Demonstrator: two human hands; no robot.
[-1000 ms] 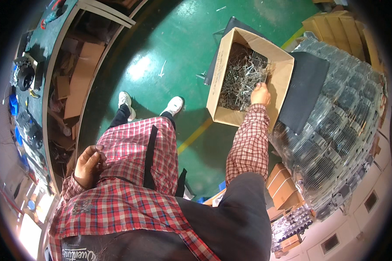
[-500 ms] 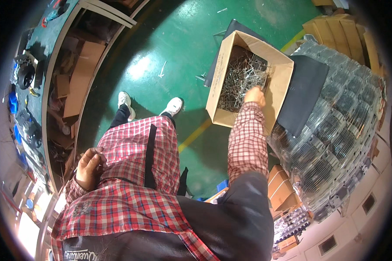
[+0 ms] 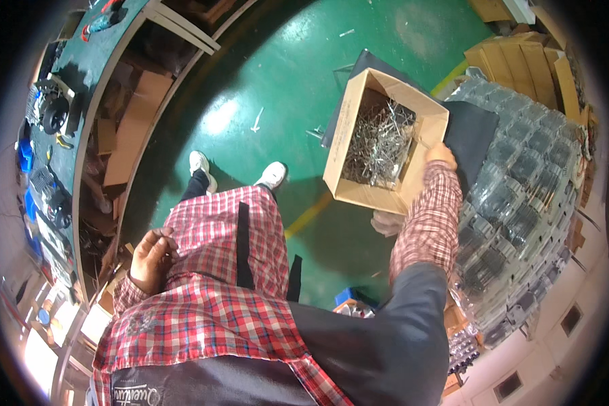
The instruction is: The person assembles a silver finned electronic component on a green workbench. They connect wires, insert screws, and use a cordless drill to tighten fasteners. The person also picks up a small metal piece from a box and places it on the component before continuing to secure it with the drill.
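Note:
An open cardboard box holds a tangled heap of thin, bent metal pieces. At the box's right rim is my right hand, its fingers closed; a thin sliver seems to stick out from them toward the box, too small to name. My left hand is held in front of my checked apron, away from the box. Its fingers are curled in against the thumb, and what they hold, if anything, is hidden.
The box rests on a dark surface. To the right stand stacked grey metal parts under clear plastic, with cardboard behind. A workbench with tools and shelves runs along the left. Green floor lies between.
My right hand has come out of the metal heap and moved right to the box's rim. The left hand keeps its curled pose. The whole view has shifted slightly.

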